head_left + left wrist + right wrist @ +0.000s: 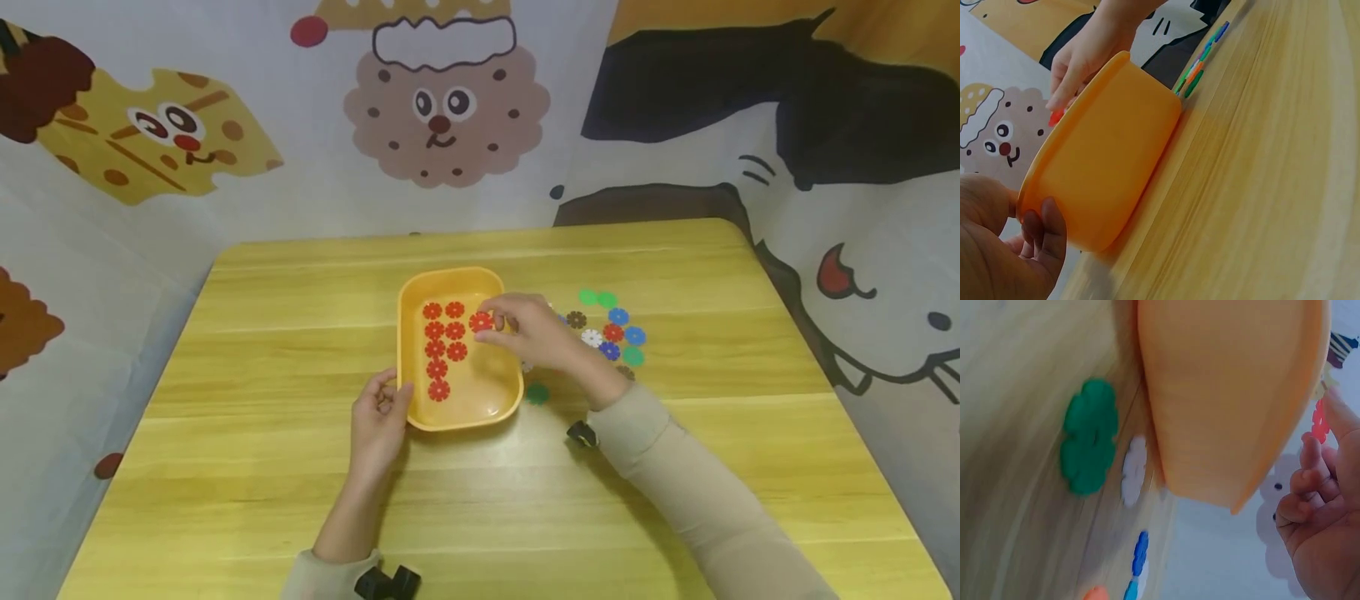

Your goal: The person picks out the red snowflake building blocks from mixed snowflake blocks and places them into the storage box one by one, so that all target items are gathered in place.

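A yellow-orange plastic tray (487, 400) with raised walls sits on the table, and several red snowflake discs (436, 349) lie inside it in two columns of unequal length. My left hand (378, 425) grips the tray's near left rim between thumb and fingers; the left wrist view shows this hand (1010, 237) at the rim too. Above the tray's right part, my right hand (528, 333) pinches one red snowflake disc (481, 322) between thumb and fingertips. In the right wrist view the pinched red disc (1320, 422) shows edge-on, just beyond the tray wall (1235, 394).
Right of the tray lie loose snowflake discs in several colours, among them a blue disc (634, 336), a white disc (592, 337) and a brown disc (576, 319). Near the tray's lower right corner is a green disc (537, 393). A cartoon-print cloth (300, 192) hangs behind the wooden table (262, 467).
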Demonstrator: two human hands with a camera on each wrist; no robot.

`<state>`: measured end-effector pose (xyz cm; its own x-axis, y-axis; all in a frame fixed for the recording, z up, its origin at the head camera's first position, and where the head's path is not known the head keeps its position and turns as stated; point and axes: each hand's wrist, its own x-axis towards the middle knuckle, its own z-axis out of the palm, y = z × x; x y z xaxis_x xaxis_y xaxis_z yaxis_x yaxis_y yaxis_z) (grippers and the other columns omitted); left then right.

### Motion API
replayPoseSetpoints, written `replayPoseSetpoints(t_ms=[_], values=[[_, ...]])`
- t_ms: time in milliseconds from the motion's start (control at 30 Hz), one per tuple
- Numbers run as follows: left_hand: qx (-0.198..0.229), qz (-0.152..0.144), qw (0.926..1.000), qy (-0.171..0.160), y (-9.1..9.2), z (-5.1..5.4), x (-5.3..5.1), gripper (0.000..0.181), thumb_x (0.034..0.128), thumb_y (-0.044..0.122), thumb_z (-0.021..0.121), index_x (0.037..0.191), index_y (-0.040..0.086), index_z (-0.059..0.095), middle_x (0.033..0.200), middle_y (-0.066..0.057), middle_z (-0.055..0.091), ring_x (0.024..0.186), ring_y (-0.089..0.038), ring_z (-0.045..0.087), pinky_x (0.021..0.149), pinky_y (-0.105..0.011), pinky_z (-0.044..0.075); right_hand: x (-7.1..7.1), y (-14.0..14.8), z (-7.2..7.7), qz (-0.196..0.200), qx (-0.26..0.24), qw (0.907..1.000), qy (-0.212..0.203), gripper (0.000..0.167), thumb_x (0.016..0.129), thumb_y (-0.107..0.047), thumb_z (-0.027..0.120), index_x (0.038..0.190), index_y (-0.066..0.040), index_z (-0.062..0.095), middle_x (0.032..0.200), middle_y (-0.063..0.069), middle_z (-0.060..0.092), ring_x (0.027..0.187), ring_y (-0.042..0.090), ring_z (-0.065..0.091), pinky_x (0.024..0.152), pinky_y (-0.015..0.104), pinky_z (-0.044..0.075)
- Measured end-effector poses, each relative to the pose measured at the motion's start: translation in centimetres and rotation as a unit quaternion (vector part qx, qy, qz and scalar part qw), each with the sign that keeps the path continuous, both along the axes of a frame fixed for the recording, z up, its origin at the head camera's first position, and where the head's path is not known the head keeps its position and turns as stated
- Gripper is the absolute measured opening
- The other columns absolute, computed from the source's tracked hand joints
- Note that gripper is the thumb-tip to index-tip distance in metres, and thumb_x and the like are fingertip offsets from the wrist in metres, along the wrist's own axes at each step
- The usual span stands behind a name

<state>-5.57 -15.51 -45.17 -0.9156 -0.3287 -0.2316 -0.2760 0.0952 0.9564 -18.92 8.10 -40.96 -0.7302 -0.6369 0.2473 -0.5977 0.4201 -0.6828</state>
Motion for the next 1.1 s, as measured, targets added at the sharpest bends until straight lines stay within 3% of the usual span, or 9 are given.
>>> replayPoseSetpoints(t_ms=[233, 433, 600, 833, 1100], values=[[0.003, -0.001, 1.0000, 0.005, 0.0, 0.0, 0.0, 0.032, 0.1013, 0.011, 0.061, 0.132, 0.002, 0.058, 0.094, -0.012, 0.057, 0.075, -0.022, 0.061, 0.058, -0.023, 0.056, 0.4, -2.0, 0.2, 0.042, 0.061, 0.9973, 0.002, 0.043, 0.093, -0.033, 0.075, 0.125, -0.005, 0.068, 0.089, -0.002, 0.062, 0.080, 0.012, 0.055, 0.070, 0.026, 0.052], [0.010, -0.001, 0.9997, 0.021, 0.0, 0.0, 0.0, 0.033, 0.1007, 0.011, 0.062, 0.132, 0.000, 0.058, 0.093, -0.012, 0.058, 0.075, -0.020, 0.061, 0.057, -0.021, 0.054, 0.4, -3.4, -0.4, 0.066, 0.119, 0.9906, 0.011, 0.042, 0.092, -0.032, 0.076, 0.122, -0.004, 0.069, 0.097, 0.003, 0.069, 0.081, 0.016, 0.061, 0.073, 0.027, 0.053], [0.014, -0.007, 0.9997, 0.021, 0.0, -0.1, 0.1, 0.037, 0.1011, 0.011, 0.062, 0.135, -0.002, 0.055, 0.093, -0.010, 0.058, 0.074, -0.019, 0.061, 0.056, -0.021, 0.053, 0.6, -3.9, -1.1, 0.071, 0.151, 0.9858, 0.016, 0.036, 0.090, -0.033, 0.077, 0.116, -0.008, 0.071, 0.084, -0.004, 0.063, 0.074, 0.015, 0.059, 0.067, 0.024, 0.051], [0.012, -0.006, 0.9996, 0.024, 0.0, 0.0, 0.2, 0.034, 0.1008, 0.011, 0.062, 0.132, -0.002, 0.057, 0.092, -0.011, 0.058, 0.073, -0.019, 0.062, 0.056, -0.022, 0.055, 0.7, -4.2, -1.2, 0.070, 0.171, 0.9822, 0.034, 0.035, 0.088, -0.035, 0.079, 0.112, -0.010, 0.071, 0.085, -0.005, 0.064, 0.076, 0.013, 0.060, 0.070, 0.023, 0.051], [0.017, -0.003, 0.9994, 0.028, 0.1, 0.1, 0.3, 0.033, 0.1006, 0.010, 0.062, 0.131, -0.002, 0.058, 0.090, -0.009, 0.057, 0.070, -0.015, 0.059, 0.055, -0.022, 0.054, 0.8, -4.5, -1.9, 0.051, 0.230, 0.9695, 0.066, 0.038, 0.087, -0.044, 0.078, 0.110, -0.015, 0.073, 0.082, -0.010, 0.062, 0.070, 0.008, 0.055, 0.071, 0.025, 0.049]])
